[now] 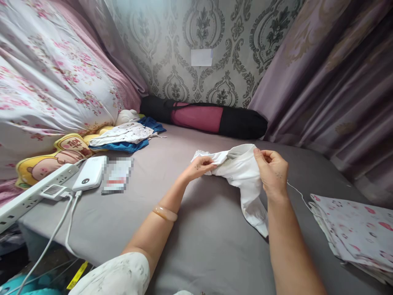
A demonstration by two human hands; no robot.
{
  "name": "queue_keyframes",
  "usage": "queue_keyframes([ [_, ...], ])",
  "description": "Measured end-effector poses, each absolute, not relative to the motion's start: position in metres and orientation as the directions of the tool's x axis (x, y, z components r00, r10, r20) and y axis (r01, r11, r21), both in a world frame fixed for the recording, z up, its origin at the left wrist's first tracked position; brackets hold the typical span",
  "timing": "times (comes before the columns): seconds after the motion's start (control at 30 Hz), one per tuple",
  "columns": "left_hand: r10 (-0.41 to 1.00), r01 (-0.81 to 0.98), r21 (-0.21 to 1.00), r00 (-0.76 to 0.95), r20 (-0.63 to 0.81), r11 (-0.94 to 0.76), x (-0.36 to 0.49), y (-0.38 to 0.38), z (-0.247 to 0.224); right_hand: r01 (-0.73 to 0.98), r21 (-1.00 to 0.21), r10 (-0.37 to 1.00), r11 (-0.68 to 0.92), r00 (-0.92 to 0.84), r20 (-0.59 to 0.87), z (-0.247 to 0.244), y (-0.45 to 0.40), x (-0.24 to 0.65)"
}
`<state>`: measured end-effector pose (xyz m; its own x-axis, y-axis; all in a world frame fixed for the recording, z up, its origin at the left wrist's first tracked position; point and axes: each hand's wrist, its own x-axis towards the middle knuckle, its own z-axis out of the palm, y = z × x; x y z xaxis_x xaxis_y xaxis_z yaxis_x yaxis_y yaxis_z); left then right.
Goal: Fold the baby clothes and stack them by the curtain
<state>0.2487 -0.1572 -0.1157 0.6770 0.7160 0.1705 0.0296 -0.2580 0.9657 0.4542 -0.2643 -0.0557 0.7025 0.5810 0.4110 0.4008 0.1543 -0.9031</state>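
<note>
A white garment [242, 174] hangs between my two hands above the grey bed sheet [211, 237]. My left hand [201, 167] pinches its edge on the left side, where some frilly or bunched fabric shows. On the other side, my right hand [273, 170] grips the upper corner between thumb and curled fingers. The cloth's upper edge is stretched between the hands, and a narrow part droops down toward my right forearm. Which kind of garment it is, I cannot tell.
Folded patterned cloth [356, 229] lies at the right. A black and pink long bag [196, 119] rests along the wall. At the left are crumpled clothes [123, 135], a yellow cushion [46, 164], a white power bank [90, 172], a blurred packet [118, 176] and a power strip [37, 192] with cables.
</note>
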Motion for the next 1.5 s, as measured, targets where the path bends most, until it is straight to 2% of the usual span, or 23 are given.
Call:
queue_keyframes([
  [0.17, 0.843, -0.104, 0.981, 0.502, 0.193, -0.163, 0.238, -0.156, -0.093, 0.401, -0.899, 0.6, 0.175, 0.681, 0.42, -0.052, -0.268, 0.458],
  [0.27, 0.897, -0.184, 0.967, 0.374, 0.234, -0.176, 0.228, -0.161, -0.068, 0.39, -0.903, 0.668, 0.18, 0.626, 0.403, -0.044, -0.274, 0.457],
  [0.37, 0.909, -0.185, 0.959, 0.321, 0.264, -0.213, 0.213, -0.172, -0.039, 0.353, -0.921, 0.74, 0.165, 0.573, 0.353, -0.036, -0.281, 0.454],
  [0.5, 0.897, -0.024, 0.973, 0.381, 0.222, -0.23, 0.195, -0.181, -0.021, 0.324, -0.941, 0.818, 0.095, 0.513, 0.259, -0.034, -0.284, 0.454],
  [0.63, 0.874, 0.087, 0.98, 0.472, 0.119, -0.181, 0.193, -0.173, -0.036, 0.365, -0.931, 0.863, 0.027, 0.461, 0.205, -0.042, -0.281, 0.457],
  [0.93, 0.825, 0.11, 0.971, 0.552, 0.118, -0.213, 0.198, -0.162, -0.056, 0.41, -0.912, 0.899, -0.018, 0.406, 0.165, -0.053, -0.278, 0.463],
  [1.3, 0.862, 0.168, 0.933, 0.462, 0.209, -0.317, 0.201, -0.161, -0.057, 0.478, -0.878, 0.957, 0.013, 0.25, 0.15, -0.049, -0.284, 0.468],
  [1.5, 0.826, 0.197, 0.941, 0.549, 0.127, -0.276, 0.189, -0.153, -0.05, 0.583, -0.812, 0.942, 0.007, 0.268, 0.201, -0.05, -0.282, 0.471],
])
